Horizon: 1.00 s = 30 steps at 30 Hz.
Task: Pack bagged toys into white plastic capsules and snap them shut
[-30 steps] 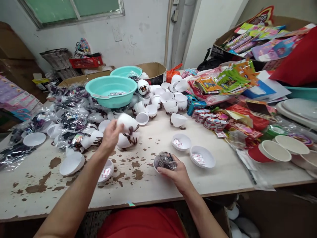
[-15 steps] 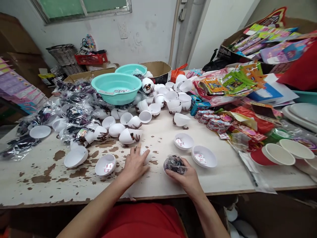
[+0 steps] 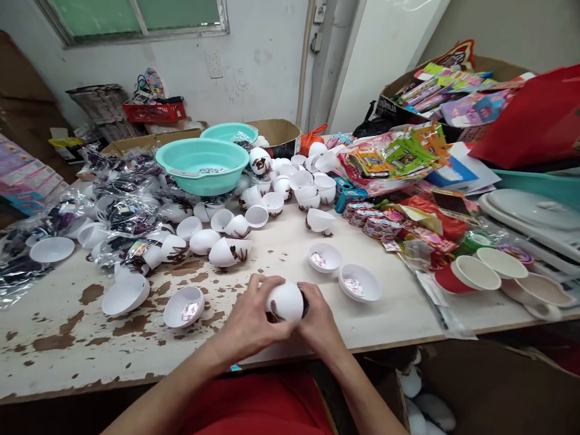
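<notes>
Both hands meet over the near middle of the worn white table (image 3: 290, 254). My left hand (image 3: 251, 317) presses a white egg-shell half (image 3: 285, 300) down from above. My right hand (image 3: 319, 317) cups the lower half under it, with a dark bagged toy barely showing between the two halves. Both hands are closed round this white plastic egg. To the left lies an open white half (image 3: 183, 306) with a small packet inside. Two more halves with packets (image 3: 324, 258) (image 3: 359, 282) sit just right of my hands.
A heap of white egg halves (image 3: 290, 181) and clear bags of dark toys (image 3: 131, 205) fills the far left and middle. Two teal basins (image 3: 202, 163) stand behind them. Bright packaged goods (image 3: 399, 157), red-and-white bowls (image 3: 475, 273) and cardboard boxes crowd the right.
My left hand picked a white half from the pile, brought it back across the table, and now caps the filled half held in my right hand. The view shifted slightly.
</notes>
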{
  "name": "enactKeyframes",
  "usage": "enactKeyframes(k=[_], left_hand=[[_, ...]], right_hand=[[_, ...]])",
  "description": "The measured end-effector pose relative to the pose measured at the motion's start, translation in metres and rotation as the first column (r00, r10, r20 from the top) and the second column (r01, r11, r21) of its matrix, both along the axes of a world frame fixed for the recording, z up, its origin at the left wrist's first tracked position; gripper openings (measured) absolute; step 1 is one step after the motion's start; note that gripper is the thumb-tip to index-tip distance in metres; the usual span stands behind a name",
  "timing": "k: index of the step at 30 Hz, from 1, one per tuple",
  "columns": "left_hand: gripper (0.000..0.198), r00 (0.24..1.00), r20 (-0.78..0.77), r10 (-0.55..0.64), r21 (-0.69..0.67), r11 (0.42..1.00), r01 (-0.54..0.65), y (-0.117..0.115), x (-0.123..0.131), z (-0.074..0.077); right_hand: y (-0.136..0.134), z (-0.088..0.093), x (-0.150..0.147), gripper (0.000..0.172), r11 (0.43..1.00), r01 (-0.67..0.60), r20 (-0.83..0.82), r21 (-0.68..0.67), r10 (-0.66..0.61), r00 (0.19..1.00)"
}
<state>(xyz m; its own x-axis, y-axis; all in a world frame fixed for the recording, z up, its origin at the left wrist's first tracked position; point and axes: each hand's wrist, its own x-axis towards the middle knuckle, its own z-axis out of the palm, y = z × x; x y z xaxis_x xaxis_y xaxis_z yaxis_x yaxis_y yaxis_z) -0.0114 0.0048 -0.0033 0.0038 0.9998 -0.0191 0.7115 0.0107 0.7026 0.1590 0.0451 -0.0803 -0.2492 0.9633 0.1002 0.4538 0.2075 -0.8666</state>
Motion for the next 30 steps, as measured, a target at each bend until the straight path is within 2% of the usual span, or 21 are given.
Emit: enactKeyframes(k=[3,7,9,10,12,14,16,17,19,20,22,24,26,28,30], left_hand=[[0.055,1.0,-0.006,0.028,-0.065,0.997,-0.028,0.003,0.01,-0.006],[0.054,0.987,0.143,0.068,-0.242,0.97,-0.032,0.009,-0.003,-0.011],[0.058,0.974,0.206,0.097,-0.234,0.971,-0.047,0.009,-0.01,-0.014],[0.058,0.963,0.243,0.117,-0.226,0.972,-0.061,0.009,-0.012,-0.015],[0.06,0.917,0.353,0.185,-0.273,0.958,-0.088,0.008,-0.016,-0.016],[0.063,0.831,0.494,0.258,-0.377,0.924,-0.063,0.006,-0.017,-0.014],[0.065,0.757,0.595,0.27,-0.425,0.905,0.011,0.003,-0.018,-0.01],[0.065,0.748,0.616,0.246,-0.414,0.909,0.043,0.001,-0.018,-0.008],[0.062,0.793,0.592,0.148,-0.35,0.933,0.088,-0.002,-0.019,-0.001],[0.061,0.829,0.553,0.086,-0.312,0.944,0.111,-0.004,-0.019,0.002],[0.062,0.89,0.455,-0.006,-0.254,0.958,0.136,-0.006,-0.02,0.007],[0.061,0.907,0.422,0.004,-0.267,0.956,0.12,-0.007,-0.02,0.008],[0.057,0.861,0.495,0.116,-0.341,0.937,0.07,-0.008,-0.018,0.006],[0.056,0.768,0.598,0.231,-0.394,0.919,0.03,-0.01,-0.016,0.003],[0.06,0.688,0.669,0.281,-0.413,0.91,0.031,-0.012,-0.015,0.002]], right_hand=[[-0.007,0.008,-0.012,0.046,0.995,-0.098,0.059,0.034,0.096,0.994],[-0.007,0.019,-0.013,0.048,0.986,-0.164,0.06,-0.008,0.165,0.985],[-0.004,0.022,-0.007,0.049,0.98,-0.182,-0.024,-0.083,0.181,0.983],[-0.003,0.023,-0.004,0.055,0.964,-0.22,-0.112,-0.149,0.204,0.972],[0.0,0.022,0.001,0.077,0.9,-0.323,-0.348,-0.292,0.214,0.913],[0.001,0.02,0.005,0.094,0.816,-0.416,-0.564,-0.402,0.137,0.814],[-0.001,0.017,0.005,0.094,0.737,-0.501,-0.712,-0.453,0.039,0.701],[-0.002,0.016,0.004,0.09,0.698,-0.547,-0.766,-0.462,-0.003,0.643],[-0.006,0.013,0.002,0.088,0.653,-0.6,-0.829,-0.462,-0.077,0.554],[-0.007,0.012,0.001,0.086,0.656,-0.593,-0.834,-0.468,-0.105,0.542],[-0.009,0.013,0.0,0.083,0.693,-0.531,-0.806,-0.487,-0.122,0.58],[-0.01,0.017,0.0,0.084,0.737,-0.463,-0.752,-0.492,-0.091,0.653],[-0.011,0.024,0.0,0.086,0.767,-0.44,-0.706,-0.468,-0.025,0.708],[-0.011,0.031,0.001,0.086,0.785,-0.44,-0.673,-0.436,0.04,0.739],[-0.012,0.039,0.003,0.087,0.799,-0.438,-0.643,-0.413,0.085,0.761]])
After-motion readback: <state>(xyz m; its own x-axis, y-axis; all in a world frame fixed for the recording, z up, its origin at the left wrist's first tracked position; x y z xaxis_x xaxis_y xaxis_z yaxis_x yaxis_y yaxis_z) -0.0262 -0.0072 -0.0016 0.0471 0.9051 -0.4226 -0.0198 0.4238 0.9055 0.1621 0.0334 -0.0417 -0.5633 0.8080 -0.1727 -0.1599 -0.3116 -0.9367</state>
